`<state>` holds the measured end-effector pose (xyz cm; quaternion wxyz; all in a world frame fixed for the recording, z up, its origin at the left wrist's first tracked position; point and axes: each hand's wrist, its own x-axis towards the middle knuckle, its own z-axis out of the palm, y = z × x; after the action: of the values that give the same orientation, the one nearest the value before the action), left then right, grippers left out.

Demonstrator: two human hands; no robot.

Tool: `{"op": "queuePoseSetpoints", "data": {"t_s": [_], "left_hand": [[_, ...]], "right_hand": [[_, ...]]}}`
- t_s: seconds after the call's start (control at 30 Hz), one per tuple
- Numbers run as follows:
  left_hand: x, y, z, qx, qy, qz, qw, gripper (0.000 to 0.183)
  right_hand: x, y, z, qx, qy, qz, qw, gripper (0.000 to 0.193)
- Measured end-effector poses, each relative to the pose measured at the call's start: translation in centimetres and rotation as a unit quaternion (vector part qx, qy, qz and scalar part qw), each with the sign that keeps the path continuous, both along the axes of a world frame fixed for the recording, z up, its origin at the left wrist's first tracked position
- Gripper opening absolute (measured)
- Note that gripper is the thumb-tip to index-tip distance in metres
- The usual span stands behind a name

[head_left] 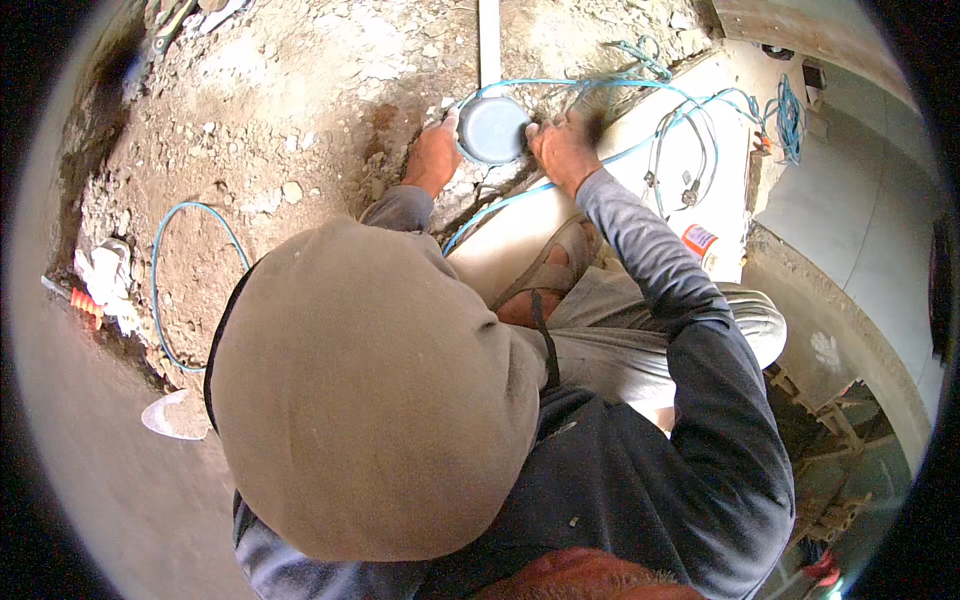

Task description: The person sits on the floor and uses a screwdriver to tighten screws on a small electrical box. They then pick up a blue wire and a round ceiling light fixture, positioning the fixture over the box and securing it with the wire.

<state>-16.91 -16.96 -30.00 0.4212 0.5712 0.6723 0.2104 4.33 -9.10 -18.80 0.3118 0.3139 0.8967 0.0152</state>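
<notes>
A round, smooth grey lid-like piece (495,130) with a raised rim sits on rubble at the top middle, below the end of a pale straight strip (489,45). My left hand (433,155) grips its left edge, with the fingers curled against the rim. On the opposite side, my right hand (563,150) is closed with thumb and fingers against the right edge. The underside of the piece is hidden. A large rounded beige cloth shape (370,390), like a cap's brim, covers much of the middle and most of my left arm.
Blue cable (690,105) runs behind the piece and over a pale slab (720,165), with a black plug (690,190) nearby. An orange-and-white container (699,240) stands by my knee. Broken earth (270,130) spreads left, with a blue loop (158,270) and a trowel-like blade (178,414).
</notes>
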Motion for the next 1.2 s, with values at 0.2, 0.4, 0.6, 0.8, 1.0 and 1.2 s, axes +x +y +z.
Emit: {"op": "queuePoseSetpoints", "data": {"t_s": [0.2, 0.4, 0.6, 0.8, 1.0, 1.2], "left_hand": [[0.0, 0.4, -0.8, 0.058, -0.026, 0.011, 0.998, 0.050], [-1.0, -0.5, -1.8, 0.035, -0.034, 0.038, 0.998, 0.038], [-2.2, 0.1, 1.9, -0.016, -0.138, 0.112, 0.984, 0.027], [-4.0, -0.2, 4.0, -0.272, -0.615, 0.043, 0.739, 0.057], [-2.5, -4.4, 0.0, -0.225, -0.525, -0.010, 0.821, 0.063], [-3.6, -4.7, 3.2, -0.202, -0.326, -0.100, 0.918, 0.059]], "right_hand": [[-2.9, -2.0, -1.0, -0.081, -0.064, -0.089, 0.991, 0.024], [-5.7, -3.7, 0.2, 0.006, -0.129, -0.095, 0.987, 0.032], [-11.5, -8.7, 1.1, -0.130, -0.077, -0.217, 0.965, 0.027], [-15.0, -7.9, 5.2, -0.258, 0.094, -0.286, 0.918, 0.022], [-9.3, 0.1, 6.2, -0.359, 0.157, -0.229, 0.891, 0.048], [1.8, 7.2, 16.0, -0.360, 0.064, -0.330, 0.870, 0.042]]}}
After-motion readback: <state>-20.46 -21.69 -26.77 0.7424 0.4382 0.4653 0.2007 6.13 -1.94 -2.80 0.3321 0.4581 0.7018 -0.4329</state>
